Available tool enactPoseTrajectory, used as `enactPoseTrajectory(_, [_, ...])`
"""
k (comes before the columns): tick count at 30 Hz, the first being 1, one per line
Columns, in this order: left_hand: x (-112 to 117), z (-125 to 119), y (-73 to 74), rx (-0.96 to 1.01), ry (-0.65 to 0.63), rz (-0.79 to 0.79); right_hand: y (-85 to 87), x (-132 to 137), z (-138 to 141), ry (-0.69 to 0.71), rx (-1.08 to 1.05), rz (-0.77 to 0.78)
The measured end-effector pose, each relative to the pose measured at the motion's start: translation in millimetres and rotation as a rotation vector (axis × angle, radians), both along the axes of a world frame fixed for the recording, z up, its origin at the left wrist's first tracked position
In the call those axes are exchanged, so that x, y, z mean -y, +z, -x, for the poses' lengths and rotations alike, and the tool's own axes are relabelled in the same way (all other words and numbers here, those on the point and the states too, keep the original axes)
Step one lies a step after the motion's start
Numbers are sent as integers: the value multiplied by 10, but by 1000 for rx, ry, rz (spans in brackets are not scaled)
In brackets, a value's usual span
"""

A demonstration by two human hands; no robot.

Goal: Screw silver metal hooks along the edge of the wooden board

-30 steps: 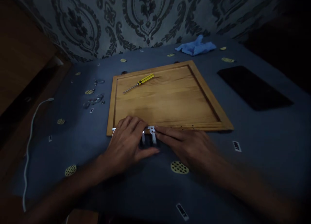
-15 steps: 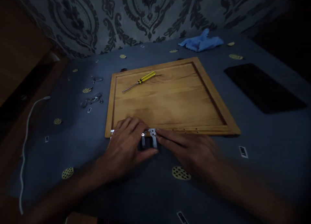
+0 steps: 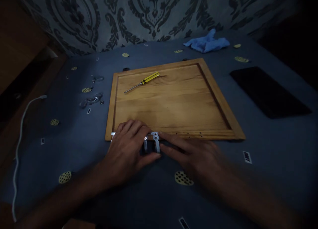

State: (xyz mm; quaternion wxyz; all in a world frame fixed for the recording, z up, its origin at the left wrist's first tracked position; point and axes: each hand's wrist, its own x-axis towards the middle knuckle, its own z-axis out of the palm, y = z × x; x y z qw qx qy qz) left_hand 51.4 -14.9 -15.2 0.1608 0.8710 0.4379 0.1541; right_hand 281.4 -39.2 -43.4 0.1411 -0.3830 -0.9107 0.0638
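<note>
A wooden framed panel (image 3: 164, 103) lies flat on the patterned blue cloth. At its near edge, toward the left, a silvery metal bracket (image 3: 155, 136) with holes and a screw head sits against the frame. My left hand (image 3: 129, 149) is closed over this bracket, fingers on top and thumb along its near side, hiding its middle. Against the bracket's right end rest the straight fingertips of my right hand (image 3: 198, 156); its fingers are stretched out and slightly apart, with the thumb hidden. Across the panel's upper left lies a yellow-handled screwdriver (image 3: 150, 77).
Small clear bags with metal bits (image 3: 93, 99) lie left of the panel. A white cable (image 3: 20, 133) runs down the far left. Behind the panel is a crumpled blue cloth (image 3: 207, 41); a dark flat object (image 3: 269, 91) lies to the right. Patterned wall covering (image 3: 154, 13) rises behind.
The view has shifted slightly, so things at the left appear a little farther left. Both hands stay at the bracket, with no clear movement against the panel.
</note>
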Motion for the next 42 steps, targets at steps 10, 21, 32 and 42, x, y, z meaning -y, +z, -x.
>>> enactPoseTrajectory(10, [15, 7, 8, -22, 7, 10, -8, -4, -6, 1, -22, -29])
enactPoseTrajectory(21, [14, 141, 63, -21, 13, -55, 3, 9, -7, -10, -18, -37])
enactPoseTrajectory(32, [-12, 114, 76, -70, 18, 1, -17, -11, -10, 15, -6, -61])
enactPoseTrajectory(42, [-10, 106, 72, -32, -50, -17, -65, 27, -32, 3, 33, -29])
